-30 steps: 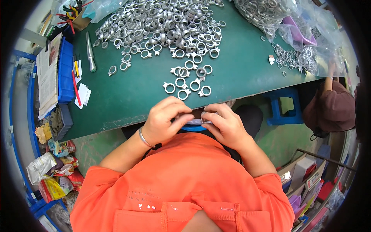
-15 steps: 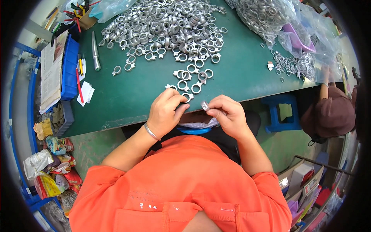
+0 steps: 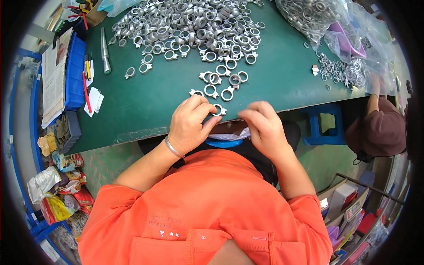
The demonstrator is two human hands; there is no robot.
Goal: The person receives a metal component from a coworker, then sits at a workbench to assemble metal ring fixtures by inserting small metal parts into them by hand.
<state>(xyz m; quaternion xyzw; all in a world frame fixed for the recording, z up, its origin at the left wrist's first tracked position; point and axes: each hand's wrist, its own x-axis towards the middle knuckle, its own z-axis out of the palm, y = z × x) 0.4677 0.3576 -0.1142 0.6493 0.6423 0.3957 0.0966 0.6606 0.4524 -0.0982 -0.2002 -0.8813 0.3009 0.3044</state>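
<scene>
I sit at a green table (image 3: 150,101) in an orange shirt. My left hand (image 3: 190,126) pinches a silver metal ring (image 3: 218,109) with thumb and forefinger at the table's front edge. My right hand (image 3: 264,126) hovers just right of it, fingertips drawn together; whether they hold anything is hidden. A few loose rings (image 3: 221,84) lie just beyond my hands, and a big heap of rings (image 3: 190,22) fills the far side. A clear plastic bag (image 3: 232,134) lies in my lap under both hands.
Clear bags of metal parts (image 3: 335,22) sit at the far right, above a person in a dark cap (image 3: 375,132). A blue stool (image 3: 320,126) stands below the table edge. At the left are a metal rod (image 3: 105,51), a blue tray (image 3: 75,70) and papers (image 3: 53,75).
Both hands rose from my lap to the table's front edge. The left hand has taken hold of a ring there; the right hand's small silver piece is no longer visible.
</scene>
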